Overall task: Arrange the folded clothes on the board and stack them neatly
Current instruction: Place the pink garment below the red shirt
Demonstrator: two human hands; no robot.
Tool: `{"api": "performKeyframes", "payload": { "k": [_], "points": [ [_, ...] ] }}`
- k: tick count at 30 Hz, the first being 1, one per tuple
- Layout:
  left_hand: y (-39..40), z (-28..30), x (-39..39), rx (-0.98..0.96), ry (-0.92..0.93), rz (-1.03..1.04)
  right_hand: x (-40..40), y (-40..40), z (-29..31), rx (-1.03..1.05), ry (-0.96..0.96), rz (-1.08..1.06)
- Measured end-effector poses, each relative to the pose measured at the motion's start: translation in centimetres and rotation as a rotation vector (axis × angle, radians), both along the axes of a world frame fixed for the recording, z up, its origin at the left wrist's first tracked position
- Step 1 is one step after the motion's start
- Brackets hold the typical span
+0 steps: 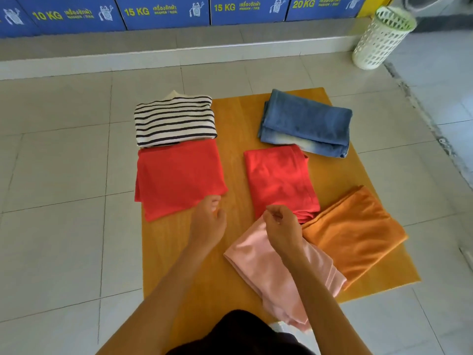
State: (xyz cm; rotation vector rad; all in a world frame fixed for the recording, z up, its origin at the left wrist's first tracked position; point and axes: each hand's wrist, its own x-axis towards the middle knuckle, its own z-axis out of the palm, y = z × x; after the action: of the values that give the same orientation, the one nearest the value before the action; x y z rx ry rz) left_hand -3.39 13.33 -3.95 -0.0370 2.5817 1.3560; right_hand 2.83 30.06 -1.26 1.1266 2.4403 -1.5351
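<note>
My right forearm hides part of the pink cloth (261, 262). The board (230, 119) disappears under my dark clothing at the bottom edge. The white basket (378, 39) is blurred, and the picture's top edge cuts the blue signs (163, 11).

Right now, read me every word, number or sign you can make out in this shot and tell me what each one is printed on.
"10 KG": yellow, on the left blue wall panel.
"15 KG": on the second blue panel.
"15 KG": on the third blue panel.
"20 KG": on the right blue panel.
Beside each number: yellow Thai script, small print below and a white washer drawing; too blurred to read.
The folded clothes, orange board and white lattice basket show no text.
</note>
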Motion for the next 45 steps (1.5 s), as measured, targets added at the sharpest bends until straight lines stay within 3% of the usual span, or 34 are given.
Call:
{"api": "performKeyframes", "payload": {
  "k": [6, 12, 17, 23, 29, 34, 37, 45],
  "points": [
    [4.5, -1.2, 3.2, 0.011, -0.079, -0.142, 7.6, 3.1, 0.2, 0.134, -0.074, -0.098],
    [5.7, -2.4, 5.2, -0.109, -0.138, -0.293, 14.4, 4.6, -0.9, 0.239, -0.292, -0.397],
    [4.7, -2.4, 6.2, -0.198, -0.300, -0.350, 17.7, 3.9, -2.7, -0.016, -0.357, -0.579],
    [2.4, -0.9, 7.8, -0.113, -0.435, -0.262, 16.2, 3.3, -2.4, -0.082, -0.413, -0.428],
    [-3.3, -0.6, 7.7, 0.052, -0.528, 0.128, 11.0, 0.8, -0.1, -0.247, -0.212, -0.201],
    [-8.8, -0.4, 6.0, 0.151, -0.467, 0.499, 4.6, -2.7, 0.0, -0.411, -0.049, 0.025],
    [-11.8, -0.8, 5.2, 0.114, -0.432, 0.500, 0.8, -4.7, -1.6, -0.400, -0.071, 0.084],
    [-14.7, -1.9, 3.7, -0.124, -0.378, 0.442, -2.7, -5.5, -4.7, -0.127, -0.101, 0.175]
  ]
}}
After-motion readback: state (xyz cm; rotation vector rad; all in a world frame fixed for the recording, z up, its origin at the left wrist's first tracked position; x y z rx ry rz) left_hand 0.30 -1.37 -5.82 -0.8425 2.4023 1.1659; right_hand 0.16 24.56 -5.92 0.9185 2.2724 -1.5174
